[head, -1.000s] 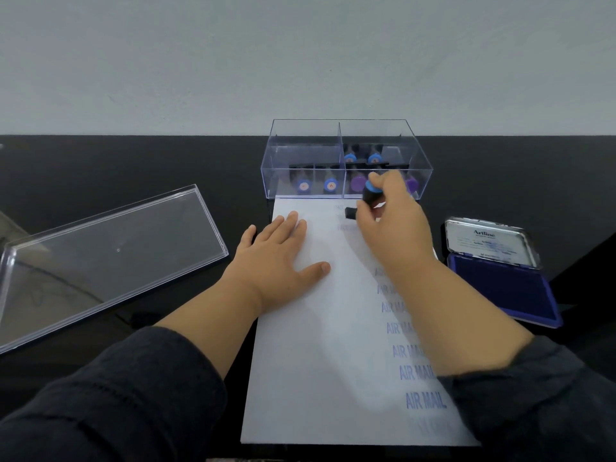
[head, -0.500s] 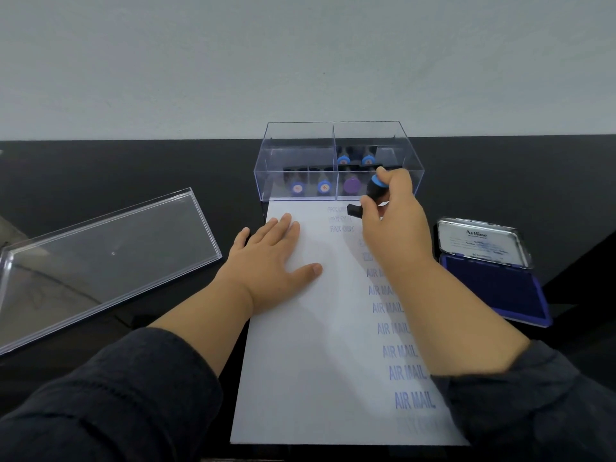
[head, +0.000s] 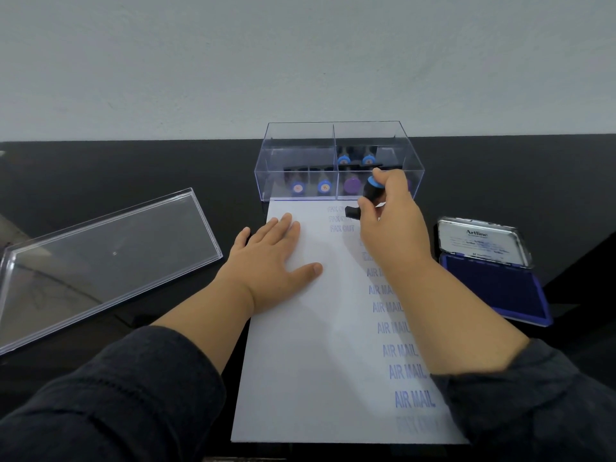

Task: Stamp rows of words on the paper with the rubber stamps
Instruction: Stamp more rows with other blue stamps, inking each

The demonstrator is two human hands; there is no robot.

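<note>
A white sheet of paper (head: 320, 345) lies lengthwise on the black table. It carries a column of blue "AIR MAIL" prints on the right and three fainter "FAX OUT" prints near the top. My left hand (head: 270, 258) rests flat on the paper's upper left with fingers straight. My right hand (head: 393, 228) grips a black rubber stamp with a blue cap (head: 370, 195) near the paper's top edge, its base low over the sheet beside the "FAX OUT" prints. My right forearm hides part of the "AIR MAIL" column.
A clear plastic box (head: 340, 161) holding several more stamps stands just beyond the paper's top. Its clear lid (head: 100, 258) lies at the left. An open blue ink pad (head: 493, 281) sits to the right of the paper. A pale wall rises behind the table.
My right hand tilted the stamp and shifted it slightly away along the top of the paper; the "FAX OUT" prints came into sight. My left hand stayed flat on the paper.
</note>
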